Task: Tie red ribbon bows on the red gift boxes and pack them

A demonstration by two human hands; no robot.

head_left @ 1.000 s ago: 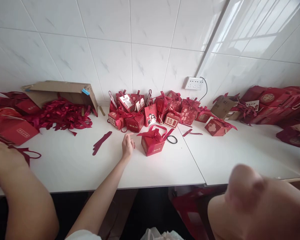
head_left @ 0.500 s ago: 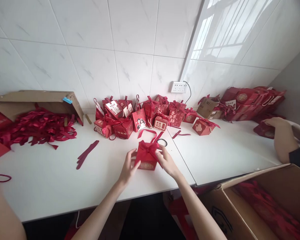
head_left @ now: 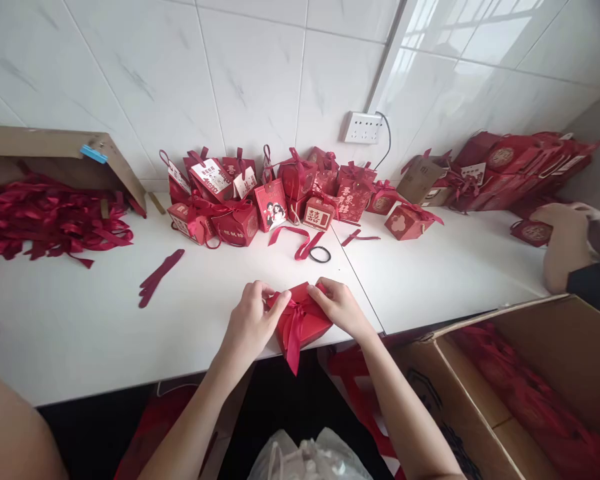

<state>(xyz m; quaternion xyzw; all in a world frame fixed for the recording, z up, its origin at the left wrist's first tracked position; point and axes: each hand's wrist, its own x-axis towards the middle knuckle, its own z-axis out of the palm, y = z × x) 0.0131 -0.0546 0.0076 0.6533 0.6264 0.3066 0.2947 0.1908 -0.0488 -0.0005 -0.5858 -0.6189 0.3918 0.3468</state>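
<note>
Between my hands, a red gift box (head_left: 313, 328) tilts at the table's front edge, a red ribbon (head_left: 294, 337) hanging down its near side. My left hand (head_left: 256, 313) is closed on the box's upper left, thumb and fingers pinching at the ribbon. Opposite it, my right hand (head_left: 339, 303) grips the upper right edge with fingers bent over the top. The underside of the box is hidden. Just beyond lie a loose red ribbon (head_left: 300, 241) and a black ring (head_left: 320, 254).
Finished-looking red boxes (head_left: 236, 223) stand along the tiled wall. A ribbon heap (head_left: 50, 220) spills from a carton (head_left: 123, 170) at left. Dark red strips (head_left: 160, 279) lie on the white table (head_left: 195, 327). An open cardboard box (head_left: 437, 341) stands at right, near another person's hands (head_left: 567, 227).
The gift box has come nearer to me and tipped, its ribbon end now hanging toward me. Both hands have shifted to its top edges. The view has tilted downward.
</note>
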